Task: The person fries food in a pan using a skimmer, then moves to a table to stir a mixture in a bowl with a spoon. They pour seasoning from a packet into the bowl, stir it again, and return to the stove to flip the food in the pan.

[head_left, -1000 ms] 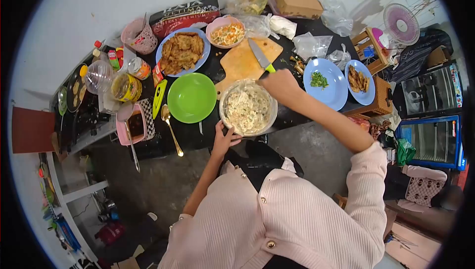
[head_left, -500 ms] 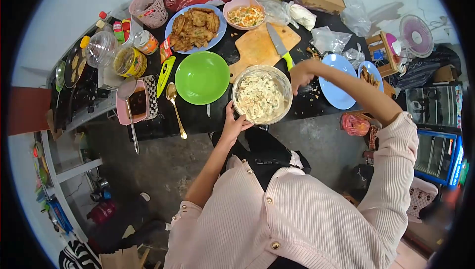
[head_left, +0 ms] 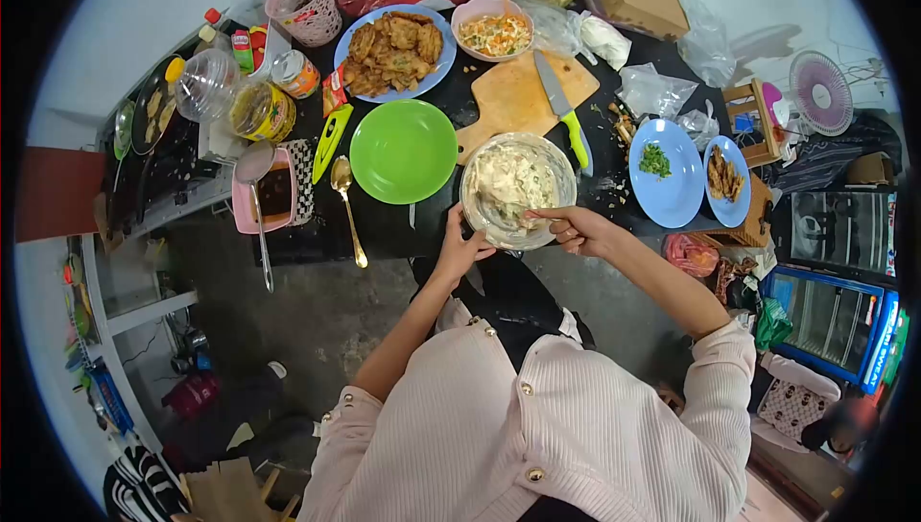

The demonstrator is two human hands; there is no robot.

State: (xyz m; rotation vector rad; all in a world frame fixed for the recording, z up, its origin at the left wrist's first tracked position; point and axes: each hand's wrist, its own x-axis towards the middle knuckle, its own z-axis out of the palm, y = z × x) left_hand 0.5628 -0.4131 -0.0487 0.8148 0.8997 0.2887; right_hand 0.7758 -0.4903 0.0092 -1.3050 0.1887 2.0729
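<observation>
Now our left hand (head_left: 459, 251) clasps the batter bowl (head_left: 518, 190) at the bench's near edge, steadying it; right hand (head_left: 576, 229) fingers pinch a utensil inside.

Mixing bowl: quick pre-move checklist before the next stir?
1. Left hand steadies the mixing bowl at its near rim: ok.
2. Right hand at the bowl's near right rim, holding what seems a utensil in the mix: grip cannot tell.
3. Bowl fully on the counter: not ok, it sits close to the near edge.
4. Knife lies flat on the cutting board, its handle end close behind the bowl: ok, but watch it.
5. Green plate beside the bowl is bare: ok.
</observation>
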